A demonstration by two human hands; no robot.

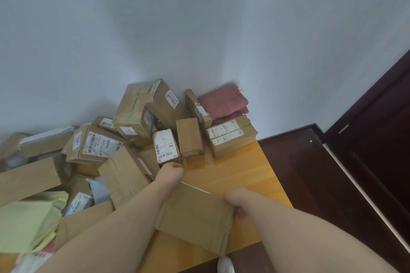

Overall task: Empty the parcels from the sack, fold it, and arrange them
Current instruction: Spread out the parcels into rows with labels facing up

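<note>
Box (195,215) flat on desk (233,170) between both hands, long axis running left hand (170,173) to right hand (238,199), each curled round one end, pile (137,122) just beyond left hand, folded sack (224,102) past it by the wall.

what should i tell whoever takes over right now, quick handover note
Left hand and right hand both grip a plain cardboard box at the near edge of the wooden table.
Folded pink sack lies in the far corner by the wall: emptying and folding look done.
A few boxes stand near the sack; most parcels lie in a loose pile on the left.
Left: place this box, then arrange the pile.
</note>
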